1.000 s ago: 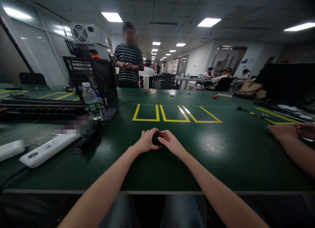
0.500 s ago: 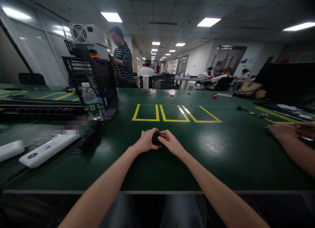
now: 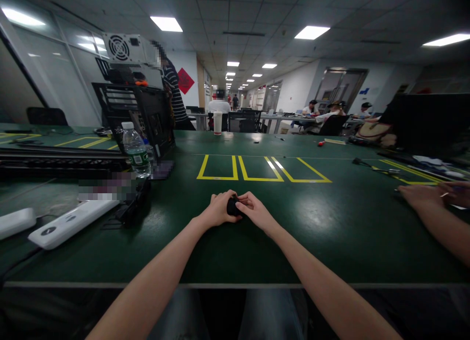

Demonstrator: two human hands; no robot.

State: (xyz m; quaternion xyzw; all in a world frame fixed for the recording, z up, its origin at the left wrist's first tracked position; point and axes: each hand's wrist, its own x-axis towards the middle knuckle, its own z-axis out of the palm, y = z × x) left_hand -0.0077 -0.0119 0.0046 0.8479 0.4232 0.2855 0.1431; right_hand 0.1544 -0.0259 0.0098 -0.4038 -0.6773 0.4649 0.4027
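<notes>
Green tabletop, 3 yellow-tape outlines. Your left hand, right hand: fingers curled against 1 small rounded black object.

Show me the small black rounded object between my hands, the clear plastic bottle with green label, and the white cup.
Small black rounded object (image 3: 231, 207): head view, its exposed middle.
Clear plastic bottle with green label (image 3: 138, 157): head view, its label.
White cup (image 3: 218, 123): head view, its side wall.

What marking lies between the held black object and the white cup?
The head view shows a yellow tape outline, leftmost of the middle three, between the black object and white cup.
</notes>
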